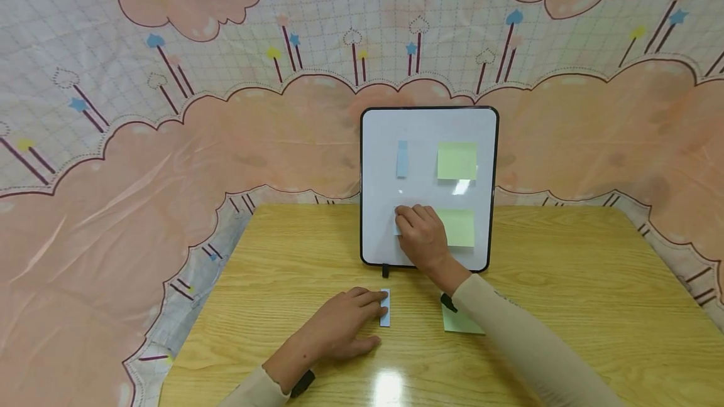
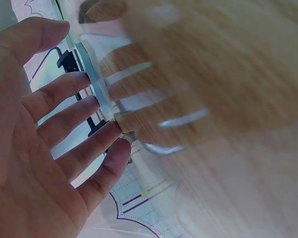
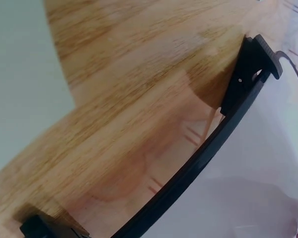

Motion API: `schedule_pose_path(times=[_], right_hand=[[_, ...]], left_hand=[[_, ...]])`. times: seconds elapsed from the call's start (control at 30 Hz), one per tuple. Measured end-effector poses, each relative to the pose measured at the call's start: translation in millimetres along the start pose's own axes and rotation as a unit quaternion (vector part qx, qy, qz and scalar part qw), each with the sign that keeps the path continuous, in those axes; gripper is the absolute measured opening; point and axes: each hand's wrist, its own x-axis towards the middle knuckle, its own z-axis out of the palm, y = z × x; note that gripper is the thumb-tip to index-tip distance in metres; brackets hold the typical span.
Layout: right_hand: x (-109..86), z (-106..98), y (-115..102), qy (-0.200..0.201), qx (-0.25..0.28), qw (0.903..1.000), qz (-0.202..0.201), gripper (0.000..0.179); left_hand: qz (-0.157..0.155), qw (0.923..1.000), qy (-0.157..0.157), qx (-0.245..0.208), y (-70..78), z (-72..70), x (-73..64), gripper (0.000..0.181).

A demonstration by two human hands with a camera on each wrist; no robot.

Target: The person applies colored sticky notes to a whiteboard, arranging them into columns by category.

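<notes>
My right hand [image 1: 421, 234] is at the lower left of a black-framed whiteboard [image 1: 418, 196], its curled fingers pinching the top of a narrow blue sticky note [image 1: 396, 226] against the surface. Part of that note is hidden by the fingers. On the table in front, my left hand [image 1: 345, 325] rests its outstretched fingertips on a narrow pad of blue sticky notes [image 1: 385, 318]. The left wrist view shows this pad [image 2: 93, 79] at the fingertips, thumb held apart. Higher on the board are another blue sticky note [image 1: 402, 161] and a green sticky note [image 1: 457, 161]; a second green sticky note [image 1: 460, 228] sits below.
A pad of green sticky notes [image 1: 462, 324] lies on the wooden table [image 1: 294, 250], partly under the right forearm. Black feet [image 1: 386, 271] support the whiteboard; one foot [image 3: 251, 69] shows in the right wrist view. Behind hangs a patterned cloth [image 1: 271, 137].
</notes>
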Motion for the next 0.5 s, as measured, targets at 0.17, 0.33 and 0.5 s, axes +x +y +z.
schedule_pose_path(times=[0.17, 0.33, 0.5], right_hand=[[-2.0, -3.9, -0.2, -0.013, 0.008, 0.9998, 0.009, 0.013], [-4.4, -9.3, -0.7, -0.047, 0.016, 0.9986, 0.021, 0.017], [-7.4, -13.7, -3.3, -0.079, 0.012, 0.9964, 0.028, 0.024]], left_hand=[[0.000, 1.0000, -0.001, -0.005, 0.2, -0.1, 0.2, 0.054], [0.000, 1.0000, -0.004, -0.004, 0.2, 0.1, 0.6, 0.054], [0.001, 1.0000, -0.003, 0.001, 0.3, 0.5, 0.3, 0.054]])
